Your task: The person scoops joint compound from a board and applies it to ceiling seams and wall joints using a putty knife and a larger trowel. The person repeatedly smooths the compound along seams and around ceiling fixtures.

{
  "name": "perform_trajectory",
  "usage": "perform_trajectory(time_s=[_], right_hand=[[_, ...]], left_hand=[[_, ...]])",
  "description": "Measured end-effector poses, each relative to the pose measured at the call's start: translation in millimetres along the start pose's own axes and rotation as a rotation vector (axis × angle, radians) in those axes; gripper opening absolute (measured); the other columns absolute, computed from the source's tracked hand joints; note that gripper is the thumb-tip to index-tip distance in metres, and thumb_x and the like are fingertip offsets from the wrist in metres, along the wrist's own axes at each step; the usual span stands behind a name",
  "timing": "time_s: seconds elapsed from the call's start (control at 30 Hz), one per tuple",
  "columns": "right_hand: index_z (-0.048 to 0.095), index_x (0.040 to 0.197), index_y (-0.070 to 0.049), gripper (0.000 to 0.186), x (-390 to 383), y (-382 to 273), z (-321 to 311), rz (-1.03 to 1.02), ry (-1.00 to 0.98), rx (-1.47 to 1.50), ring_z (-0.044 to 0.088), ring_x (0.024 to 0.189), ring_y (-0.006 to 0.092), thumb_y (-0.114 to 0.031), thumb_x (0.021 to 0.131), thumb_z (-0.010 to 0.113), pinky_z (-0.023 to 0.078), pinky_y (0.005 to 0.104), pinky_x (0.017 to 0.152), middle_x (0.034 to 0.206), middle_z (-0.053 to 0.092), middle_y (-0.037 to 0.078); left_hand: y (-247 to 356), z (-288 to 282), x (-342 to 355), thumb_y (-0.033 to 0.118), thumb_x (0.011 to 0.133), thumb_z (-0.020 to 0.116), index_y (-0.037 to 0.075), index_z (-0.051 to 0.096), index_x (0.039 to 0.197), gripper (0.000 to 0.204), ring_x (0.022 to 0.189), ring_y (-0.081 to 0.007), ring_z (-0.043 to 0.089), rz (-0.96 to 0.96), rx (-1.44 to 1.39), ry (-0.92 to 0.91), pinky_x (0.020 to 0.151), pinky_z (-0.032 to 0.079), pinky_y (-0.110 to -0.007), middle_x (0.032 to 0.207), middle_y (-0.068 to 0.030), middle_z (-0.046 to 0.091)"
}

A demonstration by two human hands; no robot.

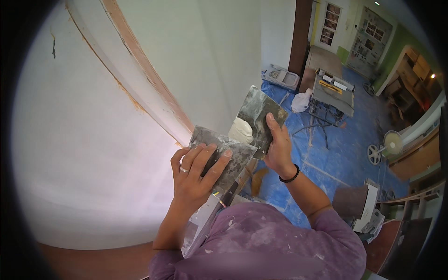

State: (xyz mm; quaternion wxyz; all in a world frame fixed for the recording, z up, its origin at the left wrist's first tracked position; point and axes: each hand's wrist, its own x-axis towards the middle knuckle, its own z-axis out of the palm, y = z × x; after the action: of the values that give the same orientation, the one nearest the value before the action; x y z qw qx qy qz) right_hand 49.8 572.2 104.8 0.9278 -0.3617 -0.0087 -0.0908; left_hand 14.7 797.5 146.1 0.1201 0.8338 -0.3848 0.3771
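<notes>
My left hand [193, 170] grips a flat, grey, stained metal filling blade [238, 158], its fingers spread over the upper face. A second metal filling blade [259, 107], dark with whitish smears, is held by my right hand [279, 147] with the thumb on top. A lump of off-white putty [242, 129] lies on that second blade, near its left edge. The left blade's upper edge meets or overlaps the lower part of the right one, next to the putty. Whether the blades touch I cannot tell. Both are in front of my chest, close to a pale wall [88, 163].
A bare wooden strip [149, 72] runs down the wall, with rough orange-brown edges beside it. Blue sheeting [322, 163] covers the floor. A worktable [332, 95] on folding legs, a white bag [301, 100], a grey tray [281, 77] and a fan [392, 142] stand to the right.
</notes>
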Motion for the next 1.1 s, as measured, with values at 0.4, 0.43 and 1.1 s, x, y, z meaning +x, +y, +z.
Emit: perform_trajectory(time_s=[0.4, 0.43, 1.1], right_hand=[[0.06, 0.129, 0.001, 0.036, 2.9, -15.5, -15.9, -0.219, 0.11, -0.244, 0.066, 0.105, 0.0144, -0.028, 0.108, 0.053, 0.052, 0.0305, 0.093, 0.119, 0.068, 0.007], [0.059, 0.13, 0.0, 0.036, 5.2, -23.7, -14.5, -0.252, 0.101, -0.205, 0.067, 0.106, 0.0166, -0.028, 0.108, 0.054, 0.054, 0.0323, 0.093, 0.119, 0.068, 0.008], [0.047, 0.141, -0.001, 0.046, -12.3, -28.2, -3.0, -0.282, 0.328, -0.286, 0.066, 0.113, 0.0245, -0.032, 0.107, 0.053, 0.057, 0.0387, 0.094, 0.13, 0.061, 0.013]], left_hand=[[1.2, 6.4, 5.7, 0.011, 0.082, 0.07, 0.021, 0.072, 0.124, 0.043, 0.11, -0.0243, 0.062, 0.046, -0.078, -0.137, 0.1, 0.04, -0.044, 0.119, -0.0052, 0.068], [-8.7, 0.7, 7.1, 0.007, 0.08, 0.07, 0.019, 0.071, 0.124, 0.046, 0.109, -0.0244, 0.063, 0.027, -0.162, -0.084, 0.098, 0.042, -0.044, 0.118, -0.0067, 0.068], [-377.6, -182.6, 342.8, 0.017, 0.107, 0.027, -0.009, 0.043, 0.138, 0.043, 0.106, -0.0327, 0.059, -0.335, -1.726, 1.053, 0.09, 0.051, -0.044, 0.125, -0.0229, 0.055]])
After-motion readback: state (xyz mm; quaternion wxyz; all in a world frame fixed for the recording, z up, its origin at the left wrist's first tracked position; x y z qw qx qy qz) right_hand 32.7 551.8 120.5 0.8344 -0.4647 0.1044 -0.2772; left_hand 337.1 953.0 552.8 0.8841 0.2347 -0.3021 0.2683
